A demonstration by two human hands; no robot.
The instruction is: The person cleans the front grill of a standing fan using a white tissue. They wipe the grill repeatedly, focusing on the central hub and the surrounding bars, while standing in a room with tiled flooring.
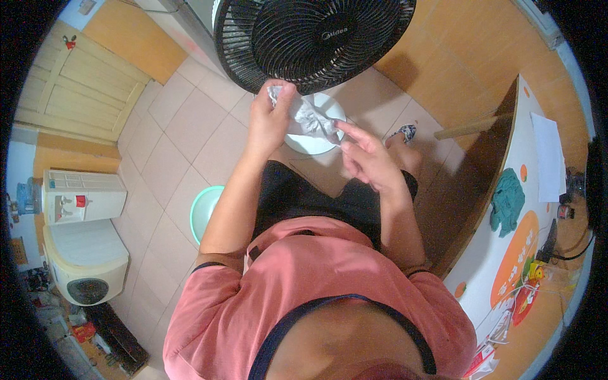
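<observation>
A crumpled whitish cloth (pixel 311 118) stretches between my two hands, just below the black fan (pixel 313 42). My left hand (pixel 270 114) grips its upper left end, with the thumb on top. At the other end, my right hand (pixel 368 152) has the cloth's edge at its index finger and thumb, with the other fingers curled. The fan's grille bears the maker's name Midea, and its lower rim comes close to my left hand. Beneath the cloth stands the fan's round white base (pixel 308 148), partly covered by the cloth.
A pale green basin (pixel 202 213) sits on the tiled floor (pixel 190 118) beside my left arm, which partly hides it. Along the right runs a table (pixel 479 266) bearing a green cloth (pixel 508 202), white paper (pixel 545 156) and cables. A water dispenser (pixel 85 194) stands at left.
</observation>
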